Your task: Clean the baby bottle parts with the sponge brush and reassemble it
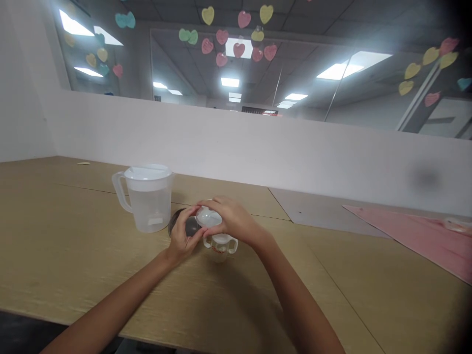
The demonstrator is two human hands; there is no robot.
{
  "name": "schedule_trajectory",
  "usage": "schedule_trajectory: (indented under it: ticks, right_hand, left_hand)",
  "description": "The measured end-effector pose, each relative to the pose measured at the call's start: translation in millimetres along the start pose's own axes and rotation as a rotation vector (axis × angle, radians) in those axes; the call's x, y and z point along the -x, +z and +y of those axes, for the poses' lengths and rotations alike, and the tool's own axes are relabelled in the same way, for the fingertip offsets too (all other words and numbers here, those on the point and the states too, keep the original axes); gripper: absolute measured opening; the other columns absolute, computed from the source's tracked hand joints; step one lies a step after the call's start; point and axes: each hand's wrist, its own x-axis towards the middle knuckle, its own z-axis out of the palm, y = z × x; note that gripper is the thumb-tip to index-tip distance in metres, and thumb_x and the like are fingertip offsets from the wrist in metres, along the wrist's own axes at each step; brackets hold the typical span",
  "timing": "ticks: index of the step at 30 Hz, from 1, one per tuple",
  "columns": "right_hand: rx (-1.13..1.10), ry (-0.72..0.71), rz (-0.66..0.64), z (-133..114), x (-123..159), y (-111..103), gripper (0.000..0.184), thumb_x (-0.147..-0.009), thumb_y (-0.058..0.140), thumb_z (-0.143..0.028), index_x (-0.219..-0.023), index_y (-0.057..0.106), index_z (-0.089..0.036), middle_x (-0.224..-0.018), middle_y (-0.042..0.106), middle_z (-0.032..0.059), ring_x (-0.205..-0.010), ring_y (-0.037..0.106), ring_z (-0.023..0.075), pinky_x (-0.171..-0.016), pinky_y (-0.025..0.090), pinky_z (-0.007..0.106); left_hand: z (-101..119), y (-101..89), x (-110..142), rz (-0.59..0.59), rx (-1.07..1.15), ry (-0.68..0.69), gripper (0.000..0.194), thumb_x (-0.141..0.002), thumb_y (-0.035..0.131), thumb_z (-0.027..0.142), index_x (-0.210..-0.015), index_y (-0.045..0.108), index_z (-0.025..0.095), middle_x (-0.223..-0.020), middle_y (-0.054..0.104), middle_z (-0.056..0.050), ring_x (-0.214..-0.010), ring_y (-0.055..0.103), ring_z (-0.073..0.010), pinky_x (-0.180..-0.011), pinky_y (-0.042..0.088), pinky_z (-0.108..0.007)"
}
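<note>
A clear, rounded dome-shaped lid is held between my two hands, above and slightly left of a small two-handled cup. My right hand curls over it from the right, thumb in front and fingers behind. My left hand grips its left edge with thumb and fingers curved. Beneath them the see-through training cup stands upright on the table, with a white top, two side handles and red lettering. Part of its top is hidden by my right hand. A dark round dish sits behind my left hand, partly covered.
A translucent lidded pitcher with its handle to the left stands left of my hands. The wooden table meets a low white wall with a window above. A pink sheet and a grey sheet lie at the right.
</note>
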Motion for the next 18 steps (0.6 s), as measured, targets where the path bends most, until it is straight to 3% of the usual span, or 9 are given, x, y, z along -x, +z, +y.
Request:
schedule_trajectory:
  ticks: [5,8,13,18]
  right_hand:
    - [-0.109,0.106,0.031,8.2,4.3,-11.5,0.051,-0.071,0.071,-0.038,-0.117,0.054,-0.023,-0.108,0.059,0.0054,-0.097,0.053,0.0196,-0.080,0.041,0.031]
    - [-0.220,0.221,0.047,16.8,9.0,-20.5,0.048,-0.070,0.071,-0.031,-0.114,0.053,-0.021,-0.107,0.060,0.0042,-0.093,0.055,0.0177,-0.078,0.042,0.029]
    - [-0.302,0.353,-0.188,29.8,14.8,-27.8,0.047,-0.066,0.070,-0.032,-0.108,0.052,-0.019,-0.093,0.060,0.0023,-0.081,0.054,0.0161,-0.067,0.041,0.026]
    - [-0.281,0.377,-0.312,36.3,12.7,-17.1,0.046,-0.063,0.069,-0.028,-0.105,0.050,-0.021,-0.093,0.057,0.0011,-0.078,0.052,0.0148,-0.062,0.037,0.023]
  left_hand:
    - [6.8,1.8,-2.8,-0.008,0.069,-0.116,0.047,-0.085,0.053,0.034,-0.126,0.039,0.018,-0.118,0.051,-0.013,-0.104,0.053,-0.0217,-0.086,0.047,-0.038]
    - [8.0,5.5,2.4,-0.177,0.042,-0.181,0.047,-0.086,0.051,0.037,-0.127,0.039,0.018,-0.117,0.052,-0.012,-0.105,0.052,-0.0223,-0.089,0.043,-0.039]
    - [14.2,18.3,16.4,-0.473,0.012,-0.288,0.073,-0.079,0.058,0.045,-0.138,0.024,0.017,-0.124,0.052,-0.014,-0.114,0.049,-0.0259,-0.096,0.037,-0.041]
    - [19.8,25.0,20.2,-0.527,0.093,-0.407,0.082,-0.079,0.059,0.045,-0.142,0.012,0.019,-0.125,0.053,-0.012,-0.114,0.050,-0.0237,-0.096,0.037,-0.039]
